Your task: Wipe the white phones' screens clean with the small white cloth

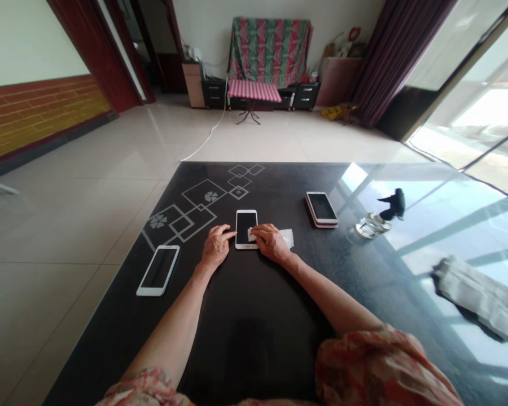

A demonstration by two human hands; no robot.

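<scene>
A white smartphone [246, 220] with a dark screen lies flat on the black table. My left hand [216, 246] rests at its left edge, fingers partly bent and apart, one fingertip touching or almost touching the phone's side. On the right part of the screen, my right hand [272, 243] presses a small white wipe [287, 237] with its fingers closed on it. Part of the wipe sticks out behind the hand, with a jagged edge. The phone's lower right side is partly covered by my right hand.
Another white smartphone [158, 270] lies at the left. Stacked phones [322, 208] sit to the right, near a clear spray bottle [370, 225] with a black trigger head. A folded grey cloth [480, 293] lies at the far right. The glossy table [245, 316] reflects the window.
</scene>
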